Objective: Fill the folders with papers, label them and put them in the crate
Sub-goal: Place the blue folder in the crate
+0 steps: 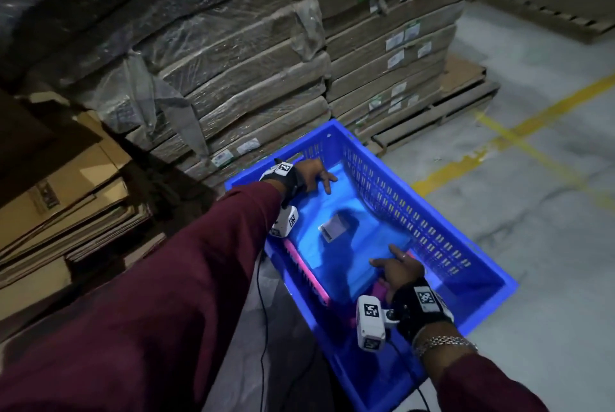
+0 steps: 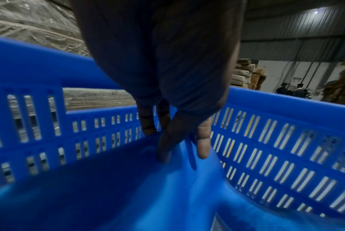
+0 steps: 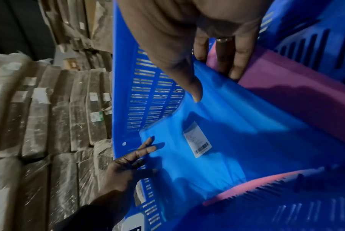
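A blue plastic crate stands on the floor. Inside it a blue folder with a white barcode label lies slanted on top of a pink folder. My left hand is at the folder's far corner, its straight fingers touching the blue surface. At the near corner my right hand pinches the blue folder, with the thumb on top and the fingers tucked under its edge against the pink folder. The label faces up.
Plastic-wrapped stacks of flat cartons on wooden pallets rise just behind the crate. Flattened cardboard boxes pile up at the left. Concrete floor with yellow lines spreads to the right. A thin black cable trails beside the crate.
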`<action>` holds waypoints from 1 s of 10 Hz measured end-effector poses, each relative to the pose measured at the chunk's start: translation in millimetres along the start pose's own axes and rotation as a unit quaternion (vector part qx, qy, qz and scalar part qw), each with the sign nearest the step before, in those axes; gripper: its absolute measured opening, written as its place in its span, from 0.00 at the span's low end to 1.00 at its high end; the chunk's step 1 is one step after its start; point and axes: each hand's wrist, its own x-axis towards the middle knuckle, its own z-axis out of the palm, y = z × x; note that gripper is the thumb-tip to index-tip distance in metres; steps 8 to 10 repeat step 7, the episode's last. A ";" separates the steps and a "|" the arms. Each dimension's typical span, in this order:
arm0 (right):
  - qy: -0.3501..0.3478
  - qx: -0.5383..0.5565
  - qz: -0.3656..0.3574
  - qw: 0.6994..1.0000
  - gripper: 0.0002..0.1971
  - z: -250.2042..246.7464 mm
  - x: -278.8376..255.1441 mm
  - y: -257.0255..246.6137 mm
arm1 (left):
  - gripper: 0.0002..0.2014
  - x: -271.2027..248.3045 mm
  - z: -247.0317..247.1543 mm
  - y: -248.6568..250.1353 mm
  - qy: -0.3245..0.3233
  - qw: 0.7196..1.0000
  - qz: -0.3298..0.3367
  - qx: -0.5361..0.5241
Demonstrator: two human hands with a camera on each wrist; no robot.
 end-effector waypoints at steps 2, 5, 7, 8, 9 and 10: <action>0.014 -0.089 0.014 0.996 0.43 -12.0 11.9 21.6 | 0.32 13.2 17.5 -20.2 0.011 0.998 -0.021 -0.062; 0.006 -0.225 0.001 0.974 0.41 -11.7 0.3 13.1 | 0.30 14.4 29.7 -33.2 0.012 0.997 -0.046 -0.063; -0.080 -0.104 -0.050 0.990 0.27 13.5 -21.1 -21.6 | 0.27 -55.7 -15.1 16.1 0.151 0.988 -0.020 -0.039; -0.080 -0.104 -0.050 0.990 0.27 13.5 -21.1 -21.6 | 0.27 -55.7 -15.1 16.1 0.151 0.988 -0.020 -0.039; -0.080 -0.104 -0.050 0.990 0.27 13.5 -21.1 -21.6 | 0.27 -55.7 -15.1 16.1 0.151 0.988 -0.020 -0.039; -0.080 -0.104 -0.050 0.990 0.27 13.5 -21.1 -21.6 | 0.27 -55.7 -15.1 16.1 0.151 0.988 -0.020 -0.039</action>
